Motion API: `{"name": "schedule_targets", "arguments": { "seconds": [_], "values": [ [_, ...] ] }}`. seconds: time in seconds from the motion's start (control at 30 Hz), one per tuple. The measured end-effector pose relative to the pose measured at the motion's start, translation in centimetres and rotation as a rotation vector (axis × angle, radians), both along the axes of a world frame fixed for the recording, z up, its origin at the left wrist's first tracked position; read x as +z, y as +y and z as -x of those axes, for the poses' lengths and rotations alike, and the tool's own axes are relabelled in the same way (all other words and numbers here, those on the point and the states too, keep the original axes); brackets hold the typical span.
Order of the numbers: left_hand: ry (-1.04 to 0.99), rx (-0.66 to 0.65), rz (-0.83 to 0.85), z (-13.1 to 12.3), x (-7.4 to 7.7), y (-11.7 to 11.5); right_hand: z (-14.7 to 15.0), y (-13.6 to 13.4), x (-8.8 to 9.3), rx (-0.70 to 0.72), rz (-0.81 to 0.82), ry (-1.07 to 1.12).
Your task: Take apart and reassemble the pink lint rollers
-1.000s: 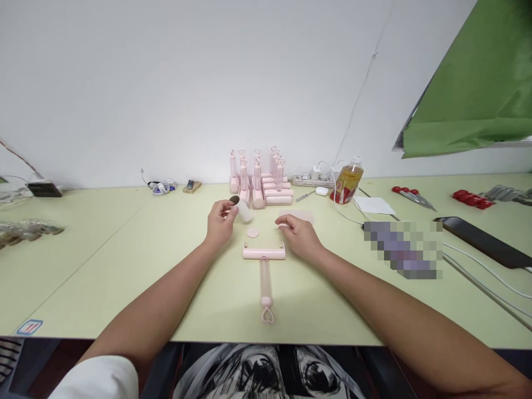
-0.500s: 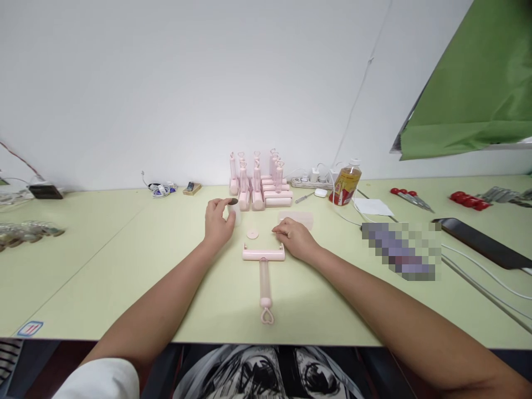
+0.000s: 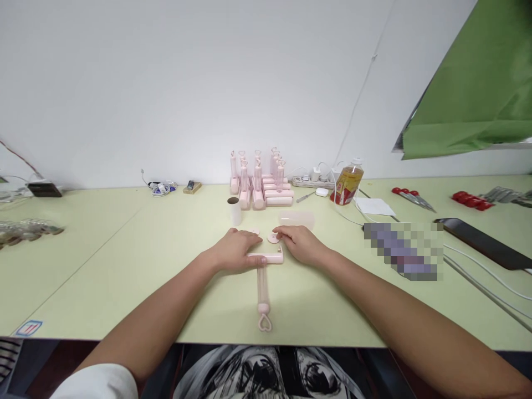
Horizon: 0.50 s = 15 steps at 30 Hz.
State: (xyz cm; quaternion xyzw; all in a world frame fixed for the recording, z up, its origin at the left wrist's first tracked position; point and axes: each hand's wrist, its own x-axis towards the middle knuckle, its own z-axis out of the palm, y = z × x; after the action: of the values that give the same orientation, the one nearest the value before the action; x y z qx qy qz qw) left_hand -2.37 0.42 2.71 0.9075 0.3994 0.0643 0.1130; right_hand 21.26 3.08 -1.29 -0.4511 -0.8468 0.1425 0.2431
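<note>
My left hand (image 3: 236, 249) is closed over the left part of a pink T-shaped lint roller handle (image 3: 272, 259), thumb along the front of its crossbar. The clear grip (image 3: 262, 285) points toward me and ends in a heart-shaped loop (image 3: 265, 322). My right hand (image 3: 301, 243) has its fingertips together at the edge of a small pink disc (image 3: 272, 238); its thumb is mostly hidden. A second pink disc (image 3: 254, 230) lies partly behind my left fingers. Beyond them, a white paper roll (image 3: 235, 213) stands upright, and a translucent pink cover (image 3: 297, 218) lies behind my right hand.
Several pink lint rollers (image 3: 258, 191) stand at the back against the wall. Right of them are a power strip (image 3: 311, 182), a drink bottle (image 3: 348, 183), white paper (image 3: 375, 206), red-tipped tools (image 3: 411, 197) and a black phone (image 3: 484, 243). Cables cross the right side.
My left hand has left the paper roll and come down onto the lint roller handle. A second disc now shows at my right fingertips. The handle has shifted slightly.
</note>
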Motion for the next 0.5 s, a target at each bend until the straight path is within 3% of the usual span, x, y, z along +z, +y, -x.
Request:
{"name": "schedule_targets", "arguments": {
  "seconds": [0.17,0.3,0.5],
  "values": [
    [0.034,0.009,-0.012,-0.2,-0.9,0.8,0.1,0.2,-0.1,0.103,-0.033,-0.223],
    [0.033,0.034,-0.018,0.0,-1.5,1.9,0.5,0.9,-0.4,0.103,-0.048,-0.304],
    [-0.074,-0.024,-0.048,-0.1,-0.6,1.4,0.3,0.9,-0.4,0.078,-0.029,-0.12]
  ]
}}
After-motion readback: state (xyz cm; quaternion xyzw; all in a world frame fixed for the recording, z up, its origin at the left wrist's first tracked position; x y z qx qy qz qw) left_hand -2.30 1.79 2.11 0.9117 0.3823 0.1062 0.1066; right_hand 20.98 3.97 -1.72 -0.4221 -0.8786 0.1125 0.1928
